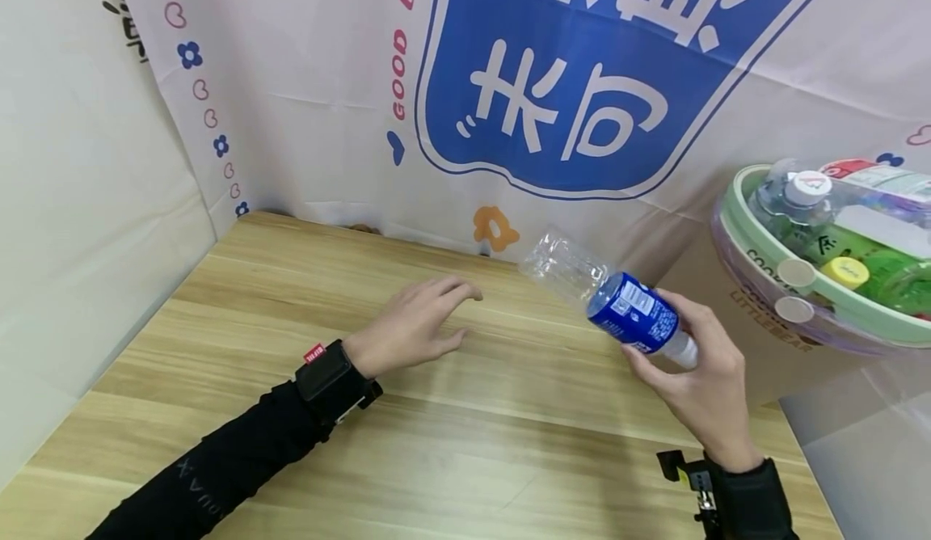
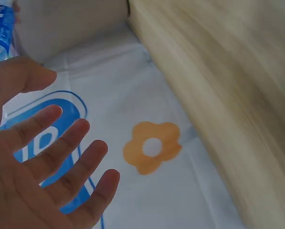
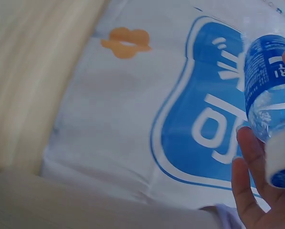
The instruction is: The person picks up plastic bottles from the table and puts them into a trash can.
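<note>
My right hand grips a clear plastic bottle near its capped end, thumb on one side and fingers on the other. The bottle has a blue label and a white cap, and it tilts with its base pointing up and left, over the far part of the table. My left hand is held over the middle of the table with nothing in it. Its fingers spread loosely apart in the left wrist view, where the bottle's blue label shows at the upper left corner.
A wooden table lies below both hands. At the right, a pale green-rimmed basket holds several bottles, one with a yellow cap, and a cardboard box stands beneath it. A printed white cloth hangs along the back edge.
</note>
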`<control>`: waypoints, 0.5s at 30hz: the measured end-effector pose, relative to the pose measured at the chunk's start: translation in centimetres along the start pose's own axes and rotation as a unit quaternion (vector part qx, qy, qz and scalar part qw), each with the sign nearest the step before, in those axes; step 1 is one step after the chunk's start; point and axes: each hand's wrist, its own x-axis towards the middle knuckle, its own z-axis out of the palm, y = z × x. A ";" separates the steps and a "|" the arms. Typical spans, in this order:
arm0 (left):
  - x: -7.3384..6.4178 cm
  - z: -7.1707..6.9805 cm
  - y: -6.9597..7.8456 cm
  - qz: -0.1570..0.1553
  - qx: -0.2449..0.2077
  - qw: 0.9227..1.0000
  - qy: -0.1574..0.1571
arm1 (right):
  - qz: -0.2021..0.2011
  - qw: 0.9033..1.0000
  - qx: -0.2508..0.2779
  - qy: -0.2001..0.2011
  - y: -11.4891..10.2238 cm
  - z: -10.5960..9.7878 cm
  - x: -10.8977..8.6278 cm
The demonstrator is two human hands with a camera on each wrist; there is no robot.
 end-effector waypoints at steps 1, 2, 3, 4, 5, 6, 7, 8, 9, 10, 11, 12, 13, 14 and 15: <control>-0.2 0.1 -0.2 -0.006 0.002 1.000 -0.002 | -0.003 1.000 -0.005 0.009 -0.2 -0.4 0.3; -0.3 0.1 -0.4 -0.012 0.003 1.000 -0.004 | -0.005 1.000 -0.011 0.019 -0.5 -0.7 0.6; -0.5 0.2 -0.6 -0.017 0.004 1.000 -0.005 | -0.006 0.999 -0.016 0.032 -0.8 -1.1 0.9; -0.7 0.2 -0.8 -0.022 0.004 1.000 -0.007 | -0.006 0.999 -0.020 0.047 -1.1 -1.5 1.2; -0.9 0.3 -0.9 -0.026 0.004 1.000 -0.008 | -0.004 0.998 -0.020 0.065 -1.4 -1.9 1.5; -1.0 0.3 -1.1 -0.029 0.004 1.000 -0.009 | -0.001 0.996 -0.021 0.086 -1.6 -2.4 1.8; -1.2 0.4 -1.2 -0.032 0.004 0.999 -0.010 | 0.001 0.993 -0.020 0.113 -1.8 -2.8 2.2; -1.4 0.4 -1.3 -0.035 0.005 0.999 -0.011 | 0.006 0.990 -0.019 0.142 -2.0 -3.2 2.7; -1.5 0.4 -1.5 -0.037 0.006 0.999 -0.012 | 0.012 0.984 -0.020 0.175 -2.2 -3.6 3.1; -1.7 0.5 -1.6 -0.039 0.007 0.999 -0.013 | 0.019 0.979 -0.021 0.203 -2.4 -4.1 3.6; -1.9 0.5 -1.6 -0.041 0.008 0.999 -0.014 | 0.028 0.973 -0.017 0.227 -2.5 -4.7 4.1; -2.0 0.5 -1.7 -0.042 0.009 0.999 -0.014 | 0.035 0.967 0.002 0.254 -2.6 -5.2 4.7; -2.1 0.5 -1.8 -0.044 0.011 0.999 -0.014 | 0.040 0.960 0.028 0.277 -2.5 -5.7 5.1; -2.2 0.5 -1.8 -0.044 0.011 0.999 -0.015 | 0.044 0.954 0.047 0.294 -2.4 -6.4 5.5; -2.3 0.5 -1.9 -0.045 0.011 0.999 -0.014 | 0.065 0.950 0.032 0.304 -2.4 -7.1 5.8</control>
